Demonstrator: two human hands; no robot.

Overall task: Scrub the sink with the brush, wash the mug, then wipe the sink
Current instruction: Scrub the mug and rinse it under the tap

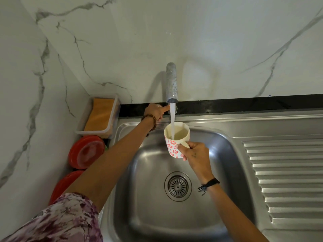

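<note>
The right hand [194, 152] curls its fingers round the handle of the mug [176, 138], holding it at frame centre under the running tap [172, 82], above the sink [227, 154]. The left hand [155, 111] reaches to the tap's base, fingers partly curled; its grip cannot be told. Judged: mug-washing step; next, swirl and tip out the water.

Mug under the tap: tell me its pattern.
The mug is white with red-orange flower motifs, in the head view.
</note>
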